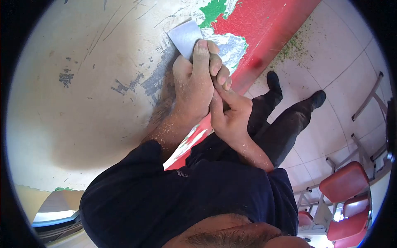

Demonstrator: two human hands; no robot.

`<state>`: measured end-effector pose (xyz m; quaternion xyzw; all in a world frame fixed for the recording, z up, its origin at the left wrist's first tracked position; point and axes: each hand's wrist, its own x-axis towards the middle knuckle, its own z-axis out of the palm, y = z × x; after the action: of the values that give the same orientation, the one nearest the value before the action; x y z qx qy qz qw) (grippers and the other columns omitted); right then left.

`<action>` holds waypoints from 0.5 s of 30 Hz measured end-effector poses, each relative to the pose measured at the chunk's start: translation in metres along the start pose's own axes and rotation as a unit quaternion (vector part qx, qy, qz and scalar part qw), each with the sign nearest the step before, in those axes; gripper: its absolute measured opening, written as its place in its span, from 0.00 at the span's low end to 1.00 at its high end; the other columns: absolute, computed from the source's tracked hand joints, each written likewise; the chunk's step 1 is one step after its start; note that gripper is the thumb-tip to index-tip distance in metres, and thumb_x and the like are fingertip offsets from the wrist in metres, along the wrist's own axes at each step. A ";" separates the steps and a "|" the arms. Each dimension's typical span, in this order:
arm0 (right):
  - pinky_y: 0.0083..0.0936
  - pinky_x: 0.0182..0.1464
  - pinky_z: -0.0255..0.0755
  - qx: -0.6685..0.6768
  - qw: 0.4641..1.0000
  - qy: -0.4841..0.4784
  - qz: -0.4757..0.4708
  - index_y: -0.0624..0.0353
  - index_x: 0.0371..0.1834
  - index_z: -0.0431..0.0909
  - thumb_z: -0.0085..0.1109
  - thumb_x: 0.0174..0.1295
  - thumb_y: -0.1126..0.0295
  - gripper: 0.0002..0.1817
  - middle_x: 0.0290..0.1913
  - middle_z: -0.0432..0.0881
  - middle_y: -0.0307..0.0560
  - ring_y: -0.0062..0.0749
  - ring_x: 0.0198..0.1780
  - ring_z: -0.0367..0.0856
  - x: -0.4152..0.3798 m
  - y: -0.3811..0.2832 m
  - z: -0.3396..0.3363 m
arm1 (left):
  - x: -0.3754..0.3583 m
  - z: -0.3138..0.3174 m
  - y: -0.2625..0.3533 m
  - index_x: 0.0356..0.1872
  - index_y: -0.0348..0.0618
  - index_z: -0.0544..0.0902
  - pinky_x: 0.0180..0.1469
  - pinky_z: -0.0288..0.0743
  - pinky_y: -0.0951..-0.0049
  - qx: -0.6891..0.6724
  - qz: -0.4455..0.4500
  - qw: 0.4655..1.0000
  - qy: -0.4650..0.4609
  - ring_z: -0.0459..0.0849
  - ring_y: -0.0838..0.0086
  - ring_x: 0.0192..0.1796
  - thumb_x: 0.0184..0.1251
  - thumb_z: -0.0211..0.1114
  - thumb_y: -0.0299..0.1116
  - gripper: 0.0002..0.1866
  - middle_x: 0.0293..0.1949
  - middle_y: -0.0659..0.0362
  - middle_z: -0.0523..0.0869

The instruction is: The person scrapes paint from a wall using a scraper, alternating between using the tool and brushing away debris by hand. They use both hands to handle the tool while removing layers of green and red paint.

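A metal scraper blade lies against the wall, where the pale paint meets a torn patch of green, white and grey. My left hand is wrapped round the scraper, its thumb and fingers closed just behind the blade; the handle is hidden. Beside it, my right hand is closed too, its fingers pressed against the left hand's fingers. Whether it also grips the handle is hidden. Dust and paint flecks cover both forearms.
Red paint runs along the lower wall. Greenish flakes lie on the tiled floor near my shoes. Red chairs with metal legs stand at the lower right. Grey scraped patches mark the pale wall.
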<state>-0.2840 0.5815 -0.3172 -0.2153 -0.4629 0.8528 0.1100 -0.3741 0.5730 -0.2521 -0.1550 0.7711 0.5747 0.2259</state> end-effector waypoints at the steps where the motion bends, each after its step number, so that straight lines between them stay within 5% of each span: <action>1: 0.26 0.24 0.69 0.005 1.000 0.005 0.005 0.68 0.39 0.82 0.60 0.59 0.79 0.07 0.22 0.78 0.58 0.31 0.22 0.81 -0.003 0.000 0.000 | -0.005 -0.001 -0.002 0.38 0.42 0.69 0.26 0.70 0.74 0.005 -0.024 1.000 0.001 0.67 0.78 0.22 0.78 0.44 0.41 0.13 0.22 0.65 0.63; 7: 0.29 0.24 0.69 -0.006 0.998 0.036 -0.049 0.69 0.41 0.82 0.61 0.58 0.78 0.08 0.22 0.77 0.58 0.36 0.21 0.80 0.011 0.000 0.004 | 0.005 0.007 0.004 0.37 0.43 0.69 0.25 0.70 0.74 0.015 0.007 1.000 0.009 0.66 0.78 0.21 0.78 0.44 0.41 0.13 0.21 0.65 0.62; 11: 0.29 0.24 0.69 0.041 0.997 0.055 -0.018 0.68 0.40 0.83 0.61 0.58 0.78 0.08 0.21 0.77 0.59 0.42 0.20 0.80 -0.011 0.005 0.004 | -0.008 -0.003 -0.010 0.36 0.43 0.69 0.26 0.70 0.73 0.022 -0.051 0.998 0.011 0.67 0.78 0.22 0.78 0.45 0.42 0.14 0.22 0.65 0.63; 15: 0.27 0.22 0.67 0.014 0.998 0.043 -0.049 0.67 0.39 0.83 0.61 0.59 0.77 0.07 0.19 0.75 0.59 0.29 0.18 0.77 0.009 0.005 0.003 | 0.004 0.004 -0.004 0.35 0.44 0.68 0.26 0.70 0.73 0.017 -0.003 1.000 0.015 0.67 0.78 0.22 0.78 0.44 0.40 0.13 0.22 0.65 0.62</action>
<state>-0.2936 0.5798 -0.3226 -0.2271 -0.4556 0.8429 0.1746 -0.3752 0.5754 -0.2583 -0.1617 0.7838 0.5582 0.2188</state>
